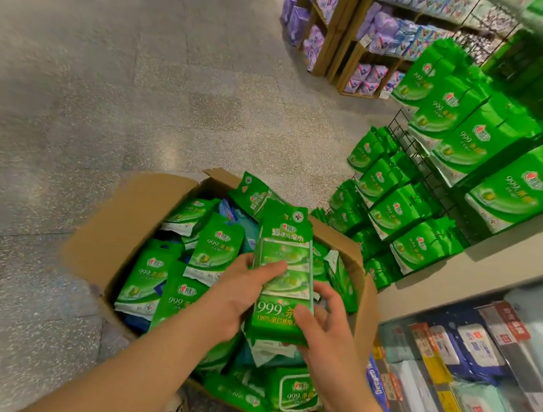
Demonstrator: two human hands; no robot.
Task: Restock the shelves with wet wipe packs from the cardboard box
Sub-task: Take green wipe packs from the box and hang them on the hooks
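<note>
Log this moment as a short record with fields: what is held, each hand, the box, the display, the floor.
held item: green wet wipe pack, upright above the box
left hand: left hand grips the pack's left edge, thumb across its front
right hand: right hand holds the pack's lower right, fingers curled at its edge
box: cardboard box open on the floor, full of loose green packs
display: hanging green packs on a black wire rack to the right
floor: grey speckled floor
</note>
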